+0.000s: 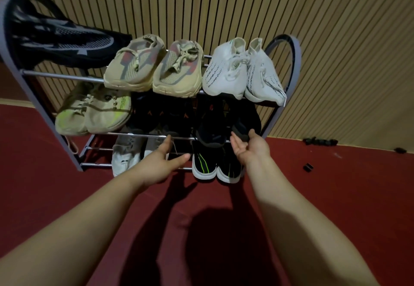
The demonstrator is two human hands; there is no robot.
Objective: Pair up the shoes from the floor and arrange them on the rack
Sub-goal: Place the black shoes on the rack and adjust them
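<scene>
On the middle shelf, right end: I see a black pair (220, 126), toes toward me over the front rail.
Right hand (248, 147): palm up, fingers loosely curled below the right shoe's toe, thumb at its edge; I cannot tell whether it pinches.
Left hand (164, 162): fingers straight and pressed together, thumb spread, fingertips at the middle rail.
Rack (62, 76): beige pair (154, 70) and white pair (242, 72) on top; black-and-green pair (215, 164) on the bottom shelf, right.

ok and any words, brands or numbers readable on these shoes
Nothing legible.
Green print on the pale lime-beige knit sneaker, middle shelf: blurred.
Dark mark on the white sneaker, bottom shelf: too small.
Heel-tab print on the beige mesh sneaker, top shelf: blurred.
</scene>
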